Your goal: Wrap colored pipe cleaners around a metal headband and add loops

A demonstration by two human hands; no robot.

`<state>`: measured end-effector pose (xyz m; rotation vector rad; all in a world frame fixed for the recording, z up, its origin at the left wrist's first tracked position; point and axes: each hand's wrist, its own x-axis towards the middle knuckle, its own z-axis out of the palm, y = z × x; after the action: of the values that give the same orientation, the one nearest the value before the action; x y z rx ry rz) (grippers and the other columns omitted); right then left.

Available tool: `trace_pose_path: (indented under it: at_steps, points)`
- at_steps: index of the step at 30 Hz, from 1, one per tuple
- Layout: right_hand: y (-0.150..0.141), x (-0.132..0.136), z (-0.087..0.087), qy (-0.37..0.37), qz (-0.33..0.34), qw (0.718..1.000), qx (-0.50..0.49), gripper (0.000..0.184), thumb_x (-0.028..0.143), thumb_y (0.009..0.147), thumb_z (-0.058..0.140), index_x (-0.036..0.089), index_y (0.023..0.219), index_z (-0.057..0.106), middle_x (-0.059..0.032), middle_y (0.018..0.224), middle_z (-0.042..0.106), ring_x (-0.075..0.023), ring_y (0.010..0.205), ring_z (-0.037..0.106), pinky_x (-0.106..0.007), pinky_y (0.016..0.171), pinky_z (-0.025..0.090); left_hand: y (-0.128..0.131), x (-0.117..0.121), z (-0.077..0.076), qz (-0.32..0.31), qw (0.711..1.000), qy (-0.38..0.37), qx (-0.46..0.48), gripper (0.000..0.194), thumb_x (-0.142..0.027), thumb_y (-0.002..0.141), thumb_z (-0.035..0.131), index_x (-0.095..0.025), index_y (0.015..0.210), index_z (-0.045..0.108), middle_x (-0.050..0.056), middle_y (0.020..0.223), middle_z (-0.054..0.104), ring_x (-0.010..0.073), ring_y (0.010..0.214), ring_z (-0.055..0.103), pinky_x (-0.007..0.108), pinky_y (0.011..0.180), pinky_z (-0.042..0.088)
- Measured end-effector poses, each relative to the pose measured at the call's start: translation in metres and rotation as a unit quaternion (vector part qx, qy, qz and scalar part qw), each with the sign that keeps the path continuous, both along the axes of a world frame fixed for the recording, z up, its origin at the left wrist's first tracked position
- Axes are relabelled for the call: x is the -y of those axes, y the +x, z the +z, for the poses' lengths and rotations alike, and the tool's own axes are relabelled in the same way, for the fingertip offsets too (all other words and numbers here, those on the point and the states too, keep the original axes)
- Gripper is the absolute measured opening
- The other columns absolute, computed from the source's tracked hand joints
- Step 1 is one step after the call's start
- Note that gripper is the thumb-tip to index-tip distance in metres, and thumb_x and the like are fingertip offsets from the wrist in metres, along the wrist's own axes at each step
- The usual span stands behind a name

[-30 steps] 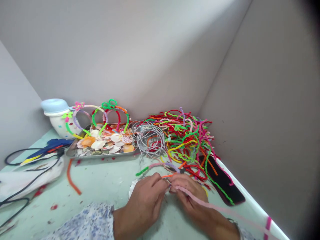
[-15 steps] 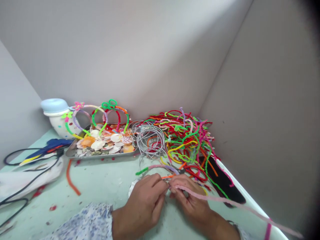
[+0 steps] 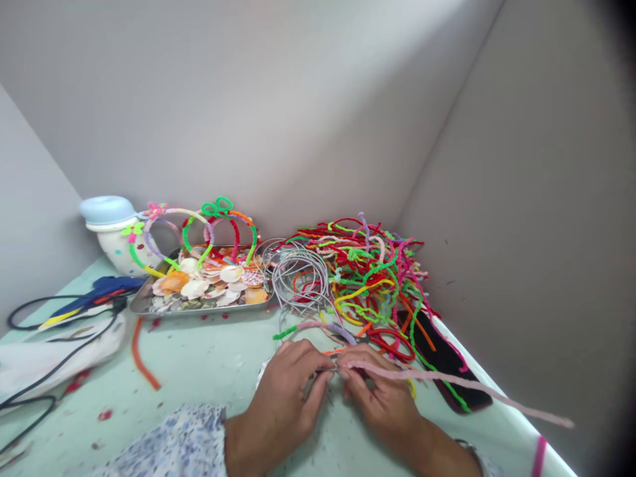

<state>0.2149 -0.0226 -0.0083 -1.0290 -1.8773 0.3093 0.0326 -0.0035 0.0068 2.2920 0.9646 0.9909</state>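
We lose pink pipe cleaner between left hand and right hand; fingers hide its end and any join. Black cable cut off by left edge. Dark flat object partly under pipe cleaners; kind unclear to us.

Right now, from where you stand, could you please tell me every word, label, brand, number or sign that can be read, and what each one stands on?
No word, label, brand, number or sign can be read in this view.
Any marks on the blue hot glue gun are too small to read.
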Motion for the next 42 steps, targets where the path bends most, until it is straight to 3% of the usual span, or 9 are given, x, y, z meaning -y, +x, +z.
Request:
trace_pose_path:
  at_steps: [12,17,28,36,42]
  points:
    - [-0.0028,0.0006,-0.0001,-0.080,-0.003,0.996,-0.046,0.012,0.020,0.088,0.052,0.019,0.082,0.063,-0.0028,0.076,0.062,-0.0144,0.068,0.062,-0.022,0.060,0.051,-0.0007,0.0010,0.0024,-0.020,1.000,0.010,-0.003,0.017,-0.014,0.087,0.047,-0.020,0.096,0.061,0.005,0.084,0.060,0.0190,0.080,0.053,0.034,0.072,0.036]
    - [-0.0042,0.0032,-0.0025,-0.135,0.001,0.988,-0.071,0.016,0.026,0.089,0.052,0.017,0.080,0.061,-0.0043,0.080,0.063,-0.0096,0.048,0.056,-0.020,0.045,0.047,0.0003,0.0008,-0.0001,-0.002,1.000,0.007,-0.001,0.009,-0.020,0.086,0.054,-0.020,0.091,0.062,0.005,0.083,0.062,0.0191,0.079,0.054,0.033,0.072,0.037]
    - [-0.0076,0.0052,0.0033,-0.321,0.014,0.937,-0.136,0.027,0.039,0.089,0.052,0.017,0.075,0.058,0.0063,0.044,0.051,-0.0089,0.038,0.050,-0.018,0.044,0.041,0.0006,-0.0027,-0.0053,-0.007,0.998,0.060,-0.008,0.006,-0.012,0.080,0.055,-0.017,0.079,0.058,0.003,0.074,0.058,0.0168,0.073,0.052,0.032,0.069,0.034]
    - [-0.0039,0.0018,0.0030,-0.421,0.044,0.893,-0.152,0.029,0.042,0.089,0.051,0.018,0.073,0.054,0.0101,0.036,0.043,-0.0059,0.031,0.035,-0.015,0.038,0.028,-0.0016,-0.0031,-0.0045,-0.042,0.995,0.078,-0.042,0.007,-0.012,0.083,0.052,-0.017,0.079,0.054,0.002,0.075,0.058,0.0163,0.073,0.050,0.031,0.068,0.033]
    - [-0.0002,-0.0024,0.0059,-0.464,0.062,0.872,-0.143,0.026,0.040,0.086,0.053,0.018,0.072,0.053,0.0121,0.034,0.037,-0.0055,0.029,0.033,-0.015,0.036,0.024,-0.0025,-0.0034,-0.0067,-0.071,0.992,0.085,-0.064,0.008,-0.011,0.085,0.050,-0.017,0.084,0.055,0.004,0.079,0.060,0.0168,0.074,0.050,0.032,0.070,0.033]
